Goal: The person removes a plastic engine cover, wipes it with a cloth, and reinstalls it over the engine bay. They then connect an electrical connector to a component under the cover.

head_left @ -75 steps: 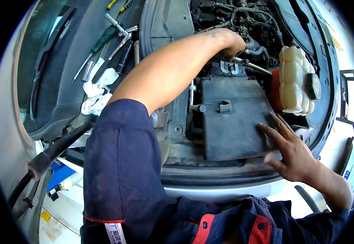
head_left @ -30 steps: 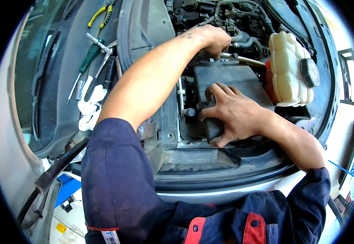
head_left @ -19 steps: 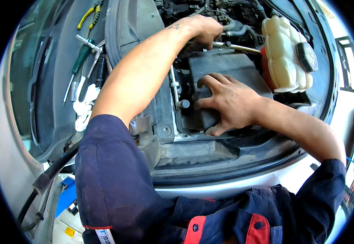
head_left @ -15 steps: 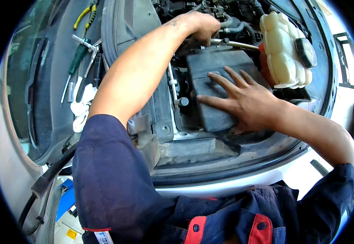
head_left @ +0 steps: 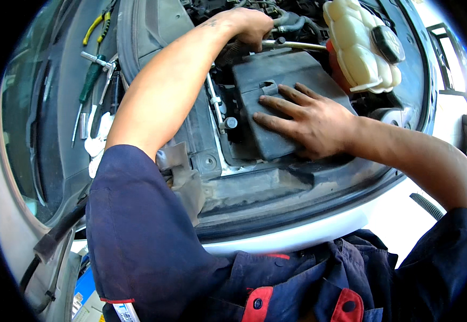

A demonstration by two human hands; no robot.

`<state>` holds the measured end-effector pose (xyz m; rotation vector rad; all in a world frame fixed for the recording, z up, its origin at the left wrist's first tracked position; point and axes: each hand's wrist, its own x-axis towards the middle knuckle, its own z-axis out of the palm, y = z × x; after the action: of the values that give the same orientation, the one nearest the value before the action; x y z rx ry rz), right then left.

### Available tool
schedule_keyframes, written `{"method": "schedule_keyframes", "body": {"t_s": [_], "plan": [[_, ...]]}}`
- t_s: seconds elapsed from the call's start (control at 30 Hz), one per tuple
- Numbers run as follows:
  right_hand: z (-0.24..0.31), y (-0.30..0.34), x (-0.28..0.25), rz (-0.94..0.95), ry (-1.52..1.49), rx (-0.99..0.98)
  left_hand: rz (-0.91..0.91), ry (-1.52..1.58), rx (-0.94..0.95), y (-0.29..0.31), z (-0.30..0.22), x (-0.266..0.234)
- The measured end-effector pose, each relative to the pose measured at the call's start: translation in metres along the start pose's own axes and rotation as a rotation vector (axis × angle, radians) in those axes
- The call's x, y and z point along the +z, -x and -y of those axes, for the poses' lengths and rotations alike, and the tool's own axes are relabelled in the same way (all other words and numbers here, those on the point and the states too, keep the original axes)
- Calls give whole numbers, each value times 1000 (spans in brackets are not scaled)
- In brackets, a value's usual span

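Cover [head_left: 290, 70] beneath right fingers [head_left: 282, 106], splayed; left fingers [head_left: 257, 39] near rod [head_left: 304, 45], grip unclear.

Looks dusty, black and boxy: a cover [head_left: 284, 65] with a raised clip [head_left: 269, 86] on top. Lies broad face up, just left of the translucent tank [head_left: 356, 45]. Left of that tank too, a straight pale rod [head_left: 302, 45], one end close to it.

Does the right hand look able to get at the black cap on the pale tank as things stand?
Probably yes: the right hand lies spread on the dark cover, near the pale tank, and only the tank's own body seems to stand between it and the black cap.
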<state>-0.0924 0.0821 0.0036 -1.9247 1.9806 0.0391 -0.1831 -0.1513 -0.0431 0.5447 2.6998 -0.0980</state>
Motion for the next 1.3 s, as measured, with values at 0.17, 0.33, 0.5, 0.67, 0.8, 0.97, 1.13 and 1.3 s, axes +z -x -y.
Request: {"method": "schedule_keyframes", "body": {"t_s": [0.17, 0.33, 0.5, 0.67, 0.8, 0.97, 1.13, 1.3], "plan": [[-3, 3, 0, -34, -34, -23, -80, -184, 58, -6, -7, 2], [0, 6, -1, -142, -135, 12, -43, 196, 183, -32, -13, 1], [1, 8, -11, -38, -208, 49, 16, 710, 24, -33, -16, 0], [-4, 19, -1, -42, -236, 52, 485, 870, -348, -78, -16, -5], [-5, 29, 0, -29, -305, 144, 488, 831, -251, -89, -14, 29], [-2, 33, 0, -45, -218, 330, 695, 765, -447, -79, -17, 13], [-10, 34, -10, 3, -204, 289, 579, 623, -305, -77, -2, 30], [-8, 35, -2, -97, -183, 297, 660, 759, -401, -79, 2, 29]]}}
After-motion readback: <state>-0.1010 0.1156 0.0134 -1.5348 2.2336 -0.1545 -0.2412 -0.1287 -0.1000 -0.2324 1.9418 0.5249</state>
